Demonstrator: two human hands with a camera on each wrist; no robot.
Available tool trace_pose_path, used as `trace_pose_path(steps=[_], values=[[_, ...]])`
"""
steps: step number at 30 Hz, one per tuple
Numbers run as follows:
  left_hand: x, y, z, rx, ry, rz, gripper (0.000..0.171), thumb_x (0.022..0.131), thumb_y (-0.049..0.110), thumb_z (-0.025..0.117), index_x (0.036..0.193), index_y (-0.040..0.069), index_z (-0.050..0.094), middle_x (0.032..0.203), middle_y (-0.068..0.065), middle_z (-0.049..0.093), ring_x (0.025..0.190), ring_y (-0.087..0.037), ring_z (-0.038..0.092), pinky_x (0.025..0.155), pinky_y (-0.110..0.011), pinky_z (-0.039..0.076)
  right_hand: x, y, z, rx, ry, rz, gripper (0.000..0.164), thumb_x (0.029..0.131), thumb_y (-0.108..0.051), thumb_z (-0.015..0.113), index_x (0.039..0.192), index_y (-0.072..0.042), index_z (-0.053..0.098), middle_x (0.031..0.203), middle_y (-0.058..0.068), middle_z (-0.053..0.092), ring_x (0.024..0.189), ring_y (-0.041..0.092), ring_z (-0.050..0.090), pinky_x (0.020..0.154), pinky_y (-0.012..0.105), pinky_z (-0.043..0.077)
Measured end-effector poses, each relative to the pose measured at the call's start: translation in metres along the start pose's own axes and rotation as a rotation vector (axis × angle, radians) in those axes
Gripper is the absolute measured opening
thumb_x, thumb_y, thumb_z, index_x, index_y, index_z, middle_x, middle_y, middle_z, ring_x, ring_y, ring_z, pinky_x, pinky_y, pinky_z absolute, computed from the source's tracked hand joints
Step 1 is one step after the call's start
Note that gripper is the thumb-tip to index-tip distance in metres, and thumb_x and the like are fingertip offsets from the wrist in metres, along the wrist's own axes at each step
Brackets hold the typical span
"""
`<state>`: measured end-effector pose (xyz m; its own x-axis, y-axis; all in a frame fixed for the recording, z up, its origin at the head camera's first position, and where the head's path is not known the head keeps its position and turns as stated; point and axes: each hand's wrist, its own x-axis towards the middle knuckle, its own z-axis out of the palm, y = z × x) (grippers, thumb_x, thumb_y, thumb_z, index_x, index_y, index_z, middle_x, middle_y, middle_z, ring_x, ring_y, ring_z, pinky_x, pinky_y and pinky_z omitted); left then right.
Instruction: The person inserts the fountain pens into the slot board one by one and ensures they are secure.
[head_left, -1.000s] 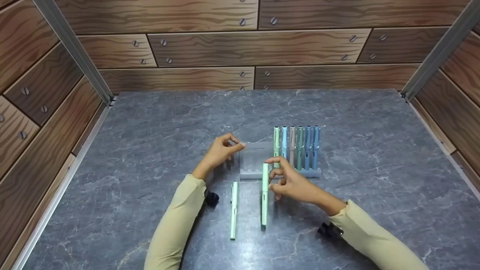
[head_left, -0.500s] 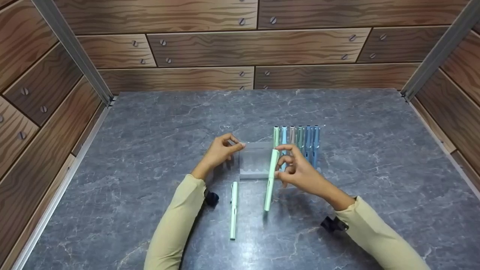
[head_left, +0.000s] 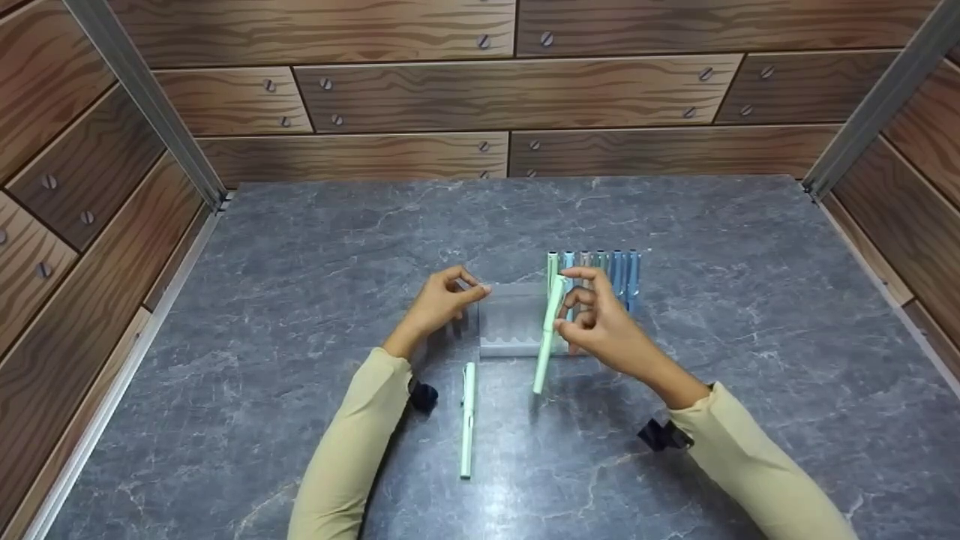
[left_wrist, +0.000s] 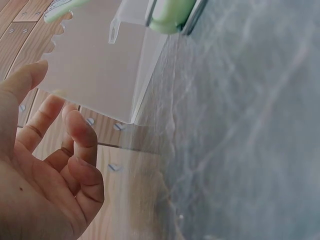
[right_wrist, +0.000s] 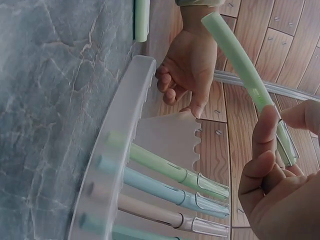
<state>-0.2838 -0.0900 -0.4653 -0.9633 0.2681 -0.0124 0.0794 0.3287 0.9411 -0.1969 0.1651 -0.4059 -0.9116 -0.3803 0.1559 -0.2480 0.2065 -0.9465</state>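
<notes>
A frosted, see-through pen stand (head_left: 512, 319) with notched edges stands on the table. At its upper left corner, my left hand (head_left: 444, 302) pinches the edge between thumb and index finger. My right hand (head_left: 609, 330) holds a pale green pen (head_left: 549, 337) by its clip end, tilted, in front of the stand and off the table. Several capped pens lean side by side in the stand's right part: a green pen (right_wrist: 160, 164), a light blue pen (right_wrist: 155, 186), a greyish-pink pen (right_wrist: 150, 209) and darker ones, partly hidden by my right hand in the head view.
Another pale green pen (head_left: 467, 424) lies on the grey marbled table (head_left: 315, 262), in front of the stand's left end. Wood-patterned walls (head_left: 405, 97) enclose the back and sides, with metal corner posts (head_left: 150, 97).
My right hand has raised the pale green pen from near the table and carried it forward and slightly right. The pen leans more now. My left hand stays at the stand's corner.
</notes>
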Motion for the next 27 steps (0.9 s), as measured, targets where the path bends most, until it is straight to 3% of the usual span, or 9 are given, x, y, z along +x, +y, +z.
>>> trace_pose_path(steps=[7,16,23,27], values=[[-0.001,-0.001,0.000,-0.005,0.000,-0.008,0.021,0.086,0.034,0.073,0.090,0.015,0.063,0.065,-0.002,0.053,0.052,-0.013,0.046,0.052,-0.027,0.041,0.006,0.002,0.002,-0.040,0.092,-0.047,0.060,0.086,0.010,0.060,0.136,-0.003,0.029,0.088,0.012,0.054,0.050,0.010,0.052,0.048,0.024,0.048],[0.000,-0.001,-0.001,-0.004,0.000,0.001,0.021,0.086,0.033,0.072,0.091,0.015,0.064,0.064,0.000,0.053,0.052,-0.015,0.046,0.052,-0.027,0.042,0.014,0.004,0.001,-0.172,0.166,-0.053,0.058,0.089,0.005,0.061,0.136,-0.007,0.029,0.090,0.009,0.054,0.048,0.005,0.046,0.046,0.020,0.041],[0.000,-0.001,0.000,-0.003,0.010,0.017,0.020,0.086,0.031,0.073,0.089,0.014,0.064,0.062,0.002,0.052,0.051,-0.013,0.046,0.050,-0.024,0.041,0.018,0.007,0.003,-0.312,0.214,-0.139,0.058,0.089,0.003,0.063,0.136,-0.006,0.030,0.089,0.010,0.055,0.046,0.006,0.047,0.043,0.022,0.043],[-0.001,0.000,0.000,-0.002,0.003,0.004,0.021,0.086,0.033,0.073,0.090,0.014,0.064,0.066,-0.004,0.055,0.052,-0.013,0.046,0.051,-0.026,0.042,0.020,0.008,0.004,-0.408,0.260,-0.183,0.058,0.087,0.002,0.065,0.134,-0.006,0.031,0.088,0.008,0.057,0.046,0.006,0.047,0.042,0.022,0.042]])
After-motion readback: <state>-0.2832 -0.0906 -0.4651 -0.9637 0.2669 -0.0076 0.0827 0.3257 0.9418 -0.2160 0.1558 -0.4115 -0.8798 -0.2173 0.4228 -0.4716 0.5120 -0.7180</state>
